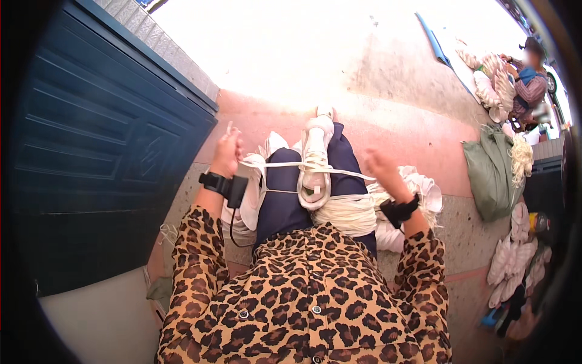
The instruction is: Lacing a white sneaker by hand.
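Note:
A white shoe [316, 136] lies lengthwise between my thighs, its opening toward me and its toe pointing away. White shoelace [282, 164] crosses its upper and stretches out to both sides. On the left, the fingers of my left hand [228, 153] are curled closed around one end of the lace. Across from it, my right hand [384, 165] is closed on the other end; its fingers are blurred. A thick bundle of pale laces [345, 215] is draped over my right thigh.
More white shoes [418, 185] are piled by my right leg. A dark blue panelled door [109, 115] stands at left. On the right are a green sack [494, 176], heaped white shoes [512, 261] and a person [528, 85] sitting beside another shoe pile.

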Demonstrator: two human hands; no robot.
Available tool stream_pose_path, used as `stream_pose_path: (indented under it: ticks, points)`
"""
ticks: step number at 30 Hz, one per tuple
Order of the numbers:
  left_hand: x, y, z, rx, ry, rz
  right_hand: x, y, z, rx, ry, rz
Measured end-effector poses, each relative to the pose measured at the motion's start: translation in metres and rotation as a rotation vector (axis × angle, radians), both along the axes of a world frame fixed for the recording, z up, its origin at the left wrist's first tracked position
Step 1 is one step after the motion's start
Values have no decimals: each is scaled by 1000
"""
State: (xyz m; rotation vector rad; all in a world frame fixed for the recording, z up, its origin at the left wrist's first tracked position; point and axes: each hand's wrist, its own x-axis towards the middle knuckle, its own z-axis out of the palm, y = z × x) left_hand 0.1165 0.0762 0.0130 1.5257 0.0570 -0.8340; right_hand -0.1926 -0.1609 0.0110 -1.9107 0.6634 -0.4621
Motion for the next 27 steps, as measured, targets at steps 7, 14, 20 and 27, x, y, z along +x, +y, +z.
stream_pose_path:
  ticks: [7,14,20,27]
  points:
    - [-103,-21,-26,147,-162,-556,23,64,-45,-220,335,209]
    - [-124,-16,-29,174,-434,-621,27,68,-53,-409,392,184]
    - [-121,-6,-46,262,-595,-566,46,77,-50,-609,368,266]
    - [-129,1,-56,270,-763,-487,46,75,-51,-944,370,344]
